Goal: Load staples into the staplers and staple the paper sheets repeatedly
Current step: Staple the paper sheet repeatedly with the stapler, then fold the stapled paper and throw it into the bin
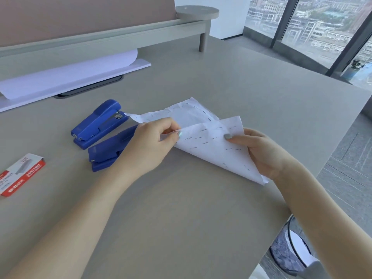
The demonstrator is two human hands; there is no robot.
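A folded white paper sheet (203, 137) studded with several staples lies at the middle of the grey desk (181, 208). My left hand (149, 143) pinches a folded flap near the paper's left side. My right hand (261, 154) grips its right edge, thumb on top. Two blue staplers lie to the left: the far stapler (98, 123) sits whole, its nose touching the paper's left tip. The near stapler (108, 152) is partly hidden behind my left hand. A red and white staple box (20, 175) rests at the left edge.
A stack of white paper (70, 75) with a curled top sheet lies under the raised shelf (100, 35) at the back. The desk's right edge runs diagonally past my right arm. A mesh wastebasket (291, 250) stands on the floor below it.
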